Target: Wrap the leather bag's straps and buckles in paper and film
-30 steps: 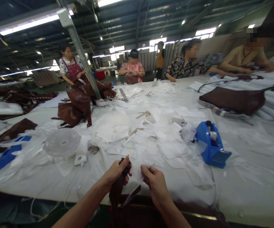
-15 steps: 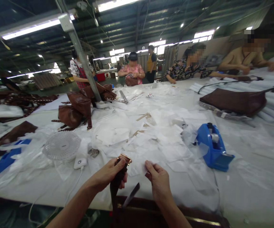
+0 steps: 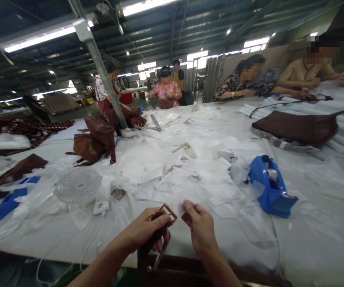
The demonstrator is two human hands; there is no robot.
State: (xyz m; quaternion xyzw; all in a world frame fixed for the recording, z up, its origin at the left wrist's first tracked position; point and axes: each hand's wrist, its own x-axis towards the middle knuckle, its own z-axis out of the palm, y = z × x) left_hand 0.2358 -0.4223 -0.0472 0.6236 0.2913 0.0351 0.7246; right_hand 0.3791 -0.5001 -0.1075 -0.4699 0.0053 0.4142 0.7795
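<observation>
The left grip (image 3: 151, 225) is wrapped around a dark brown strap (image 3: 143, 252), its thumb pressed beside a metal buckle (image 3: 171, 211) that juts toward the right grip. The right grip (image 3: 201, 228), just beside and apart from the buckle, has thumb and fingertips pinched together on what looks like a thin pale sheet (image 3: 181, 208), hard to make out against the white behind it. Below both grips, at the near edge of the counter (image 3: 318, 255), lies a dark brown bag (image 3: 179, 266).

Left of the left grip sit a white box (image 3: 100, 207) with a cord and, past it, a round fan (image 3: 78, 185). Beyond the grips spread loose white papers (image 3: 142, 161); to their right stands a blue tape dispenser (image 3: 269, 189). Farther off to the left, brown bags (image 3: 90, 147) are heaped by a metal pole (image 3: 106, 79). Farthest ahead, a person in pink (image 3: 167, 93) handles something brown.
</observation>
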